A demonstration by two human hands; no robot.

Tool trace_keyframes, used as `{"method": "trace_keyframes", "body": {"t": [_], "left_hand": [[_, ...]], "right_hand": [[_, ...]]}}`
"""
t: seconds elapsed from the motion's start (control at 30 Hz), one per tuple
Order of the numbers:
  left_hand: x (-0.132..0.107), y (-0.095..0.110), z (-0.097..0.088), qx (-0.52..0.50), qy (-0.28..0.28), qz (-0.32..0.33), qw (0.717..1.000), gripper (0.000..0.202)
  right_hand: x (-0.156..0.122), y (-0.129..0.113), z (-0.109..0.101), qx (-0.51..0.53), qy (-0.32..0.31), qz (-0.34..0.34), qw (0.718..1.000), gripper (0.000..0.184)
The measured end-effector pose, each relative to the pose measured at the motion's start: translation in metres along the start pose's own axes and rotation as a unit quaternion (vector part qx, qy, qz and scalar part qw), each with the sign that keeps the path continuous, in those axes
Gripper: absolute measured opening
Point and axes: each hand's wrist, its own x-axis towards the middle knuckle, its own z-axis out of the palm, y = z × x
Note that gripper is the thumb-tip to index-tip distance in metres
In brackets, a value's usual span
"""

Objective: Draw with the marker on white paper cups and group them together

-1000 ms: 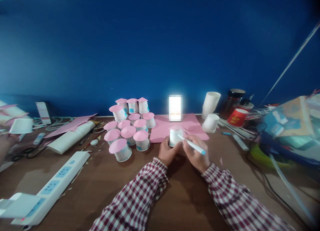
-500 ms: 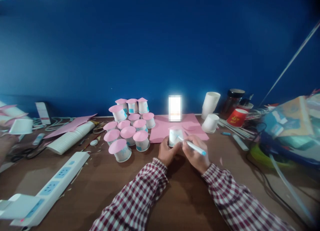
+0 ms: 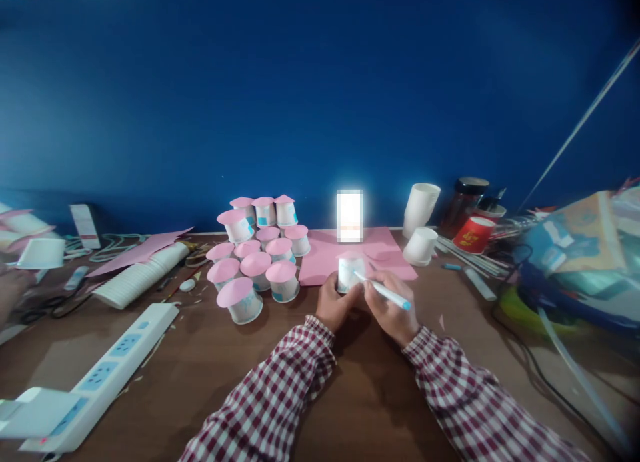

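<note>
So the left hand is wrapped round a small white paper cup, and the right hand has a slim white marker with a blue end pinched in its fingers. Tip looks like it's against the cup wall, but it's blurry there so don't hold me to that. The cup's by the front of a pink sheet, which runs towards the back edge of the worktop. Left of the sheet there's a whole crowd of pink-topped cups, rearmost ones near that back edge. Other side: a plain upturned cup with a stack of white cups behind it. White power strip sits over towards the worktop's left side.
</note>
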Motion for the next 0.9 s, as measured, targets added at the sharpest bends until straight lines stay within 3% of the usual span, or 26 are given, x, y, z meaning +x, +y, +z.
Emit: {"method": "trace_keyframes", "body": {"t": [0.27, 0.47, 0.7, 0.9], "left_hand": [[-0.0006, 0.0048, -0.0012, -0.006, -0.001, -0.012, 1.000, 0.039], [0.0003, 0.0011, -0.0021, -0.035, 0.000, -0.019, 0.999, 0.043], [0.0020, -0.0003, -0.0015, -0.048, -0.002, -0.013, 0.999, 0.041], [0.0009, 0.0004, -0.0018, -0.043, 0.005, -0.024, 0.999, 0.042]], "right_hand": [[0.0004, -0.0020, -0.0013, 0.006, 0.002, 0.010, 1.000, 0.007], [0.0022, -0.0006, -0.0028, 0.045, 0.030, 0.101, 0.993, 0.009], [0.0001, -0.0008, -0.0002, 0.021, 0.022, 0.048, 0.998, 0.008], [0.0005, -0.0003, 0.0007, 0.012, 0.019, 0.042, 0.999, 0.009]]}}
